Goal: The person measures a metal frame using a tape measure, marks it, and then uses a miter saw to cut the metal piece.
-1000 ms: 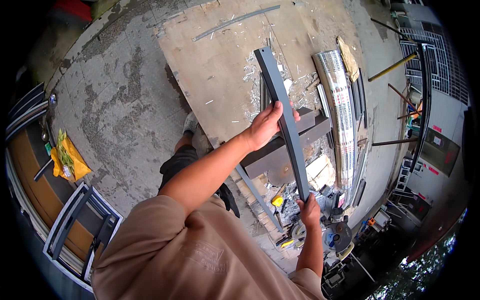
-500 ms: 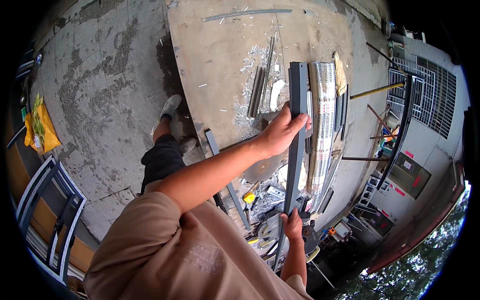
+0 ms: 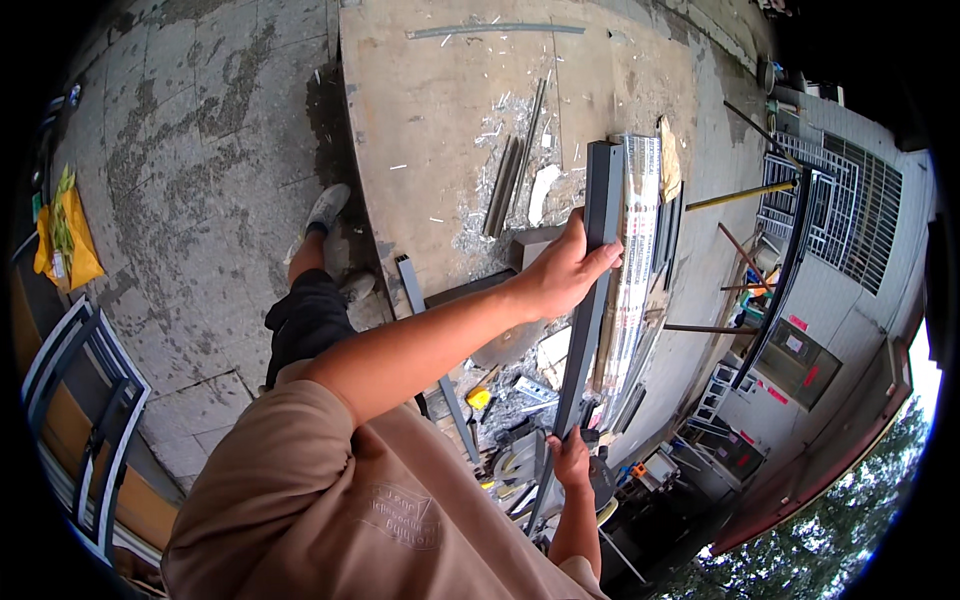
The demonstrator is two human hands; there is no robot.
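Note:
A long dark grey metal profile (image 3: 580, 350) slants from the upper middle of the head view down toward the lower edge, held up in both hands. Around its upper part wraps my left hand (image 3: 562, 272), thumb lying across the near face. My right hand (image 3: 571, 460) is closed on the same profile lower down, nearer my body. The bar's far end shows as a squared cut. Below it, partly hidden by the bar and my left arm, are a round saw blade (image 3: 500, 345) and a yellow tape measure (image 3: 479, 398).
Wrapped profiles (image 3: 640, 210) lie just right of the bar. On the worktable (image 3: 430, 130) are offcuts (image 3: 503, 185) and metal shavings. Another grey profile (image 3: 437, 350) lies under my left forearm. Window frames (image 3: 85, 400) stand at far left; a dark rack (image 3: 790, 270) stands at right.
The profile has shifted slightly down in the view, its far end lower. Both hands stay closed on it, and the whole view has moved a little.

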